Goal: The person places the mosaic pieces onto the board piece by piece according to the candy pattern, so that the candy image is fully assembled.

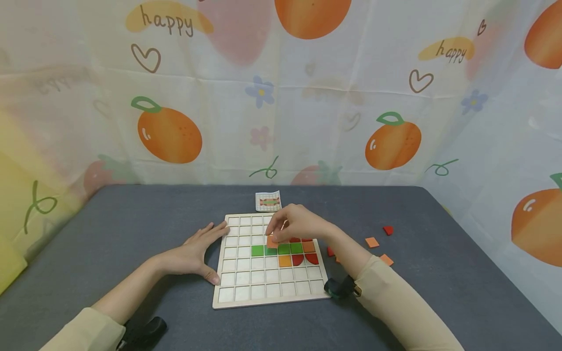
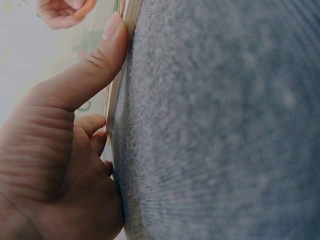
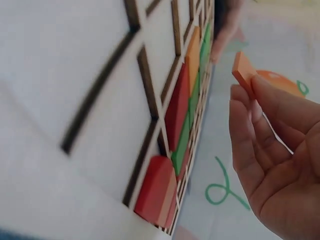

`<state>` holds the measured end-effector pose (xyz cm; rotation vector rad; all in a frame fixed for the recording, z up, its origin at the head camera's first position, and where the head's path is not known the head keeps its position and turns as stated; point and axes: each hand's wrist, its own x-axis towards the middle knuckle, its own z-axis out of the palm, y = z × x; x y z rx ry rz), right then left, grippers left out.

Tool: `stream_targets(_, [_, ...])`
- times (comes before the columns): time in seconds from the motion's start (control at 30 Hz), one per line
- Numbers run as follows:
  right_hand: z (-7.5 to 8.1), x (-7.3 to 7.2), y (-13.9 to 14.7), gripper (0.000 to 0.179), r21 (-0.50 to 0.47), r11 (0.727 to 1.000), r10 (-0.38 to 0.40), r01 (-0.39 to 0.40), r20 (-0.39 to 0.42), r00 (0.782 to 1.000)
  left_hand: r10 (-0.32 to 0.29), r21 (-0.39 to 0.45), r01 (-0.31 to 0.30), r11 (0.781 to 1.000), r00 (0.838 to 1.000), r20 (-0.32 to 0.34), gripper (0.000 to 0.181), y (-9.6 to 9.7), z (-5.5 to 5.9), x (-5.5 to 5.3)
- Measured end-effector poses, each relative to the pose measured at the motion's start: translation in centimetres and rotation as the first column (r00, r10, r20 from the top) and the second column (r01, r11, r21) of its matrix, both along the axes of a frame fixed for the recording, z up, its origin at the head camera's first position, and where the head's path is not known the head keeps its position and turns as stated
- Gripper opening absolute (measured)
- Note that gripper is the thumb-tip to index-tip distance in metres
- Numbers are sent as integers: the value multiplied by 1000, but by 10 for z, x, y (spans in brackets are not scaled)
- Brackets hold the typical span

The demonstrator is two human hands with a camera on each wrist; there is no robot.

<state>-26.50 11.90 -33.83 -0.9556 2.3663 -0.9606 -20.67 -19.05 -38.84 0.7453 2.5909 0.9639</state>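
Observation:
A white grid board (image 1: pixel 234 294) with a light wooden frame lies on the dark table. My left hand (image 1: pixel 186 256) rests against its left edge, fingers spread, with the thumb (image 2: pixel 107 47) along the frame in the left wrist view. Above the grid, my right hand (image 1: pixel 304 224) pinches an orange square tile (image 3: pixel 243 71) between thumb and fingertips. Under it, a row of green square tiles (image 1: pixel 283 249) fills cells across the middle. Below that row sit a yellow-orange tile (image 1: pixel 285 261) and two red rounded tiles (image 1: pixel 297 260). Another orange tile (image 1: pixel 309 246) lies at the right edge; the right hand partly hides red tiles above.
Behind the board lies a small pattern card (image 1: pixel 268 201) with a coloured grid design. Loose tiles lie right of the board: an orange one (image 1: pixel 371 242), another orange one (image 1: pixel 387 260) and a red one (image 1: pixel 388 230). A printed curtain (image 1: pixel 281 122) hangs behind the table.

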Motion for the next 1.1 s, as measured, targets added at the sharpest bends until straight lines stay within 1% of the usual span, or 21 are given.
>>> stream_targets(0.17, [-1, 5, -6, 14, 38, 998, 43, -45, 45, 998, -7, 3, 7, 1000, 1000, -4, 121, 1, 2, 1])
stream_targets(0.3, [-5, 6, -7, 12, 51, 998, 42, -47, 91, 995, -4, 2, 4, 1000, 1000, 3, 122, 0, 1, 0])
stream_targets(0.37, [-7, 6, -7, 11, 50, 998, 41, -46, 101, 994, -3, 0, 3, 1000, 1000, 4, 122, 0, 1, 0])
stream_targets(0.6, [-9, 8, -9, 9, 44, 997, 53, -57, 85, 995, -3, -2, 3, 1000, 1000, 0, 121, 1, 2, 0])
stream_targets(0.8, [-9, 10, -12, 9, 67, 996, 56, -61, 78, 995, -2, -6, 2, 1000, 1000, -5, 122, 1, 2, 1])
stream_targets(1.1, [-11, 11, -15, 8, 111, 991, 78, -79, 13, 997, 3, -13, -3, 1000, 1000, 5, 121, 1, 2, 0])
